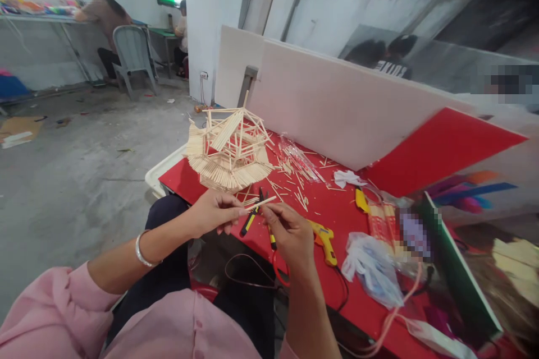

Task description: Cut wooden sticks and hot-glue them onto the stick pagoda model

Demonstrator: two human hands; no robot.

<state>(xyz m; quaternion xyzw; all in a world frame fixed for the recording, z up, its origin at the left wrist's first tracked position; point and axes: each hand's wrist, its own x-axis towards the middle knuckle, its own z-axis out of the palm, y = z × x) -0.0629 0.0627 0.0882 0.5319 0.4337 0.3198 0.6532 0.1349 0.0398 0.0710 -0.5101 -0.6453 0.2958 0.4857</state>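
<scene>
At the centre of the frame, a thin wooden stick [260, 203] is held between two hands over the near edge of a red table [337, 213].

The fingers of the left hand [214, 212] are pinched together on the stick's left end, and a silver bracelet [142, 252] is worn on that wrist. The fingers of the right hand [290, 233] are curled in at the stick's other end; whether it is gripped there cannot be told. Just below the hands, black-and-yellow pliers [252, 219] are seen lying on the table. Above them, a stick-built model roof [229, 151] is set on the table's upper left part, with loose sticks [295, 179] scattered to its right. A yellow glue gun [324, 238] is laid just right of the right hand, and crumpled plastic bags [370, 269] are found further right. In the upper left of the frame, a person is seated on a grey chair [133, 53].
</scene>
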